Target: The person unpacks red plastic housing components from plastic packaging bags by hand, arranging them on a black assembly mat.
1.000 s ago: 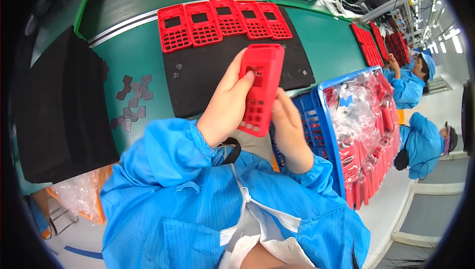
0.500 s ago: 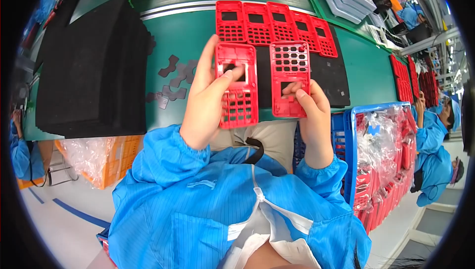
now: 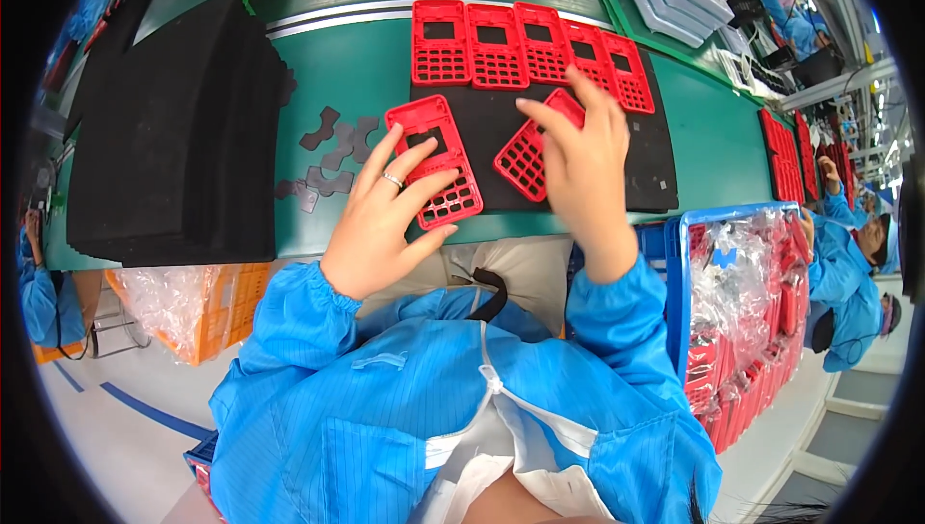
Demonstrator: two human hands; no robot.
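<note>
My left hand [image 3: 381, 211] has its fingers spread over a red plastic handset housing [image 3: 455, 156] with a window and keypad holes. That housing lies tilted, partly on the black foam sheet [image 3: 472, 110]. My right hand [image 3: 590, 163] is open, thumb and fingers apart, over a second red housing [image 3: 525, 166]. This one sits slanted on the foam, and the hand hides part of it. Along the sheet's far edge several similar housings [image 3: 492, 15] stand side by side in a row.
Thin dark cut-out pieces [image 3: 337, 150] lie loose on the green table [image 3: 328, 62]. A tall stack of black foam sheets [image 3: 164, 139] is at left. At right, a blue crate [image 3: 686, 302] holds red parts and clear plastic bags. Co-workers [image 3: 848, 245] sit farther right.
Both housings have come down from my raised hands onto the foam sheet. The right one has turned to a slant. My grips have loosened, and the right hand has moved up and away.
</note>
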